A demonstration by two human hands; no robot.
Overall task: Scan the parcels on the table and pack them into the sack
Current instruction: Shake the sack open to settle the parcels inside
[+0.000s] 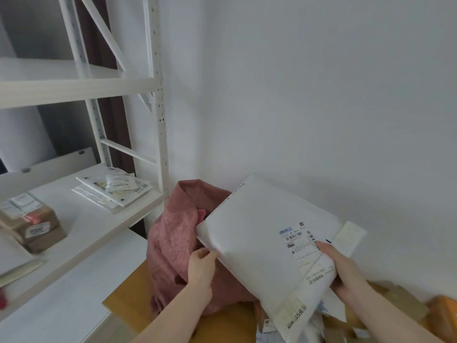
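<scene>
smooth white parcel, crumpled pink sack

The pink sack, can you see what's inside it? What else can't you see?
Head view only:
- Inside of the pink fabric sack: hidden by the white plastic mailer parcel and sack folds.
- Parcel label text: too small, partly under the right hand.
- Left hand fingertips: behind the parcel edge.
- Brown boxes: blurred, cut off by the frame's bottom-right edges.
</scene>
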